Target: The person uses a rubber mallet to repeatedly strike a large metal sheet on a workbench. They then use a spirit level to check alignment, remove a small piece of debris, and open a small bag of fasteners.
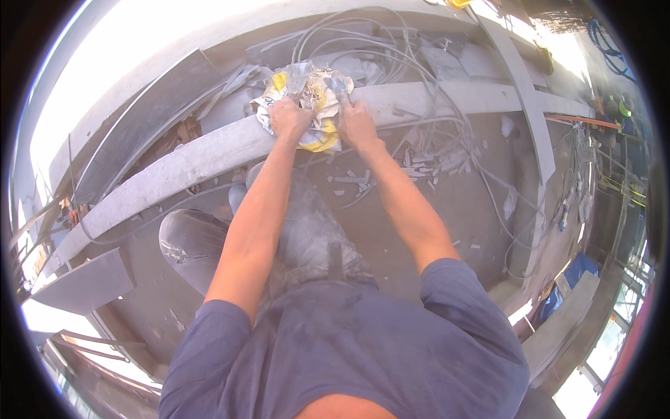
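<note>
A crumpled white and yellow bag [321, 145] rests over a long pale beam [209, 152] in front of me. My left hand [289, 119] is closed on the bag's near left side. On the bag's right edge, my right hand [357, 124] is also closed. Just beyond the right fingers sticks up a flat grey-blue piece [340, 86]; whether it is a tool blade or part of the bag, I cannot tell. Another greyish piece [299, 74] shows above the left hand. Pale shredded material [317, 91] lies in the bag's open middle.
Looped grey cables [457, 115] trail over the beam and down the right side. White broken bits [426, 164] litter the floor beyond my knees. A dark panel [143, 122] leans at the left, and a grey plank [527, 91] crosses the beam at right.
</note>
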Motion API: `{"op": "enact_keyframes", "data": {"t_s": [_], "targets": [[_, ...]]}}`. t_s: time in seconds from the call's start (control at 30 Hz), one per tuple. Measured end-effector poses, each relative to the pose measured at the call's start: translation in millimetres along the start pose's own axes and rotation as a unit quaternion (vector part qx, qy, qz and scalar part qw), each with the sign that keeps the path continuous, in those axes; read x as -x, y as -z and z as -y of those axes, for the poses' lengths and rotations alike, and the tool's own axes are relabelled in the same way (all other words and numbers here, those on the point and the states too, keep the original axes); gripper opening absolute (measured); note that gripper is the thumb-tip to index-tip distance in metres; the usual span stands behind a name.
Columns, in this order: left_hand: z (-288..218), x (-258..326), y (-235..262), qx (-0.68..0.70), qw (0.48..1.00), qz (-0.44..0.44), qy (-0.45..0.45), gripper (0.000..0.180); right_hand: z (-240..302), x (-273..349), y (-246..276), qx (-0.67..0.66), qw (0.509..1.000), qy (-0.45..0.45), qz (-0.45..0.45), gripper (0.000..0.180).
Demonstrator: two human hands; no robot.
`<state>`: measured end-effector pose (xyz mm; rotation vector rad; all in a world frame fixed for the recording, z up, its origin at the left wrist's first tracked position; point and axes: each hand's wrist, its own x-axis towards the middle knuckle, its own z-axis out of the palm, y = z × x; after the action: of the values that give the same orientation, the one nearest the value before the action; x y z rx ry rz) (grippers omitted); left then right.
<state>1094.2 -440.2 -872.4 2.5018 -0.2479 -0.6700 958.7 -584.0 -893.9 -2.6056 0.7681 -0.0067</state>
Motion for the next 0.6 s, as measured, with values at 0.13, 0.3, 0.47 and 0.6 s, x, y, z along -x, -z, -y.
{"op": "enact_keyframes", "data": {"t_s": [0.13, 0.3, 0.47, 0.6], "targets": [[14.8, 1.5, 2.9, -0.002, 1.000, -0.019, -0.002, 0.063, 12.5, 17.1, -0.6, -0.023, 0.999, 0.013, 0.028, 0.056], [14.6, 0.0, 0.4, 0.003, 0.999, -0.034, -0.014, 0.059, 4.3, 42.1, 4.9, 0.025, 0.997, 0.007, 0.071, 0.059], [9.4, 6.7, 5.7, 0.020, 1.000, -0.010, 0.012, 0.056, 4.0, 62.0, 32.0, 0.049, 0.993, -0.008, 0.111, 0.059], [11.8, 8.3, 5.9, 0.015, 0.999, -0.042, -0.014, 0.053, 13.6, 78.4, 82.7, 0.051, 0.983, -0.046, 0.172, 0.057]]}}
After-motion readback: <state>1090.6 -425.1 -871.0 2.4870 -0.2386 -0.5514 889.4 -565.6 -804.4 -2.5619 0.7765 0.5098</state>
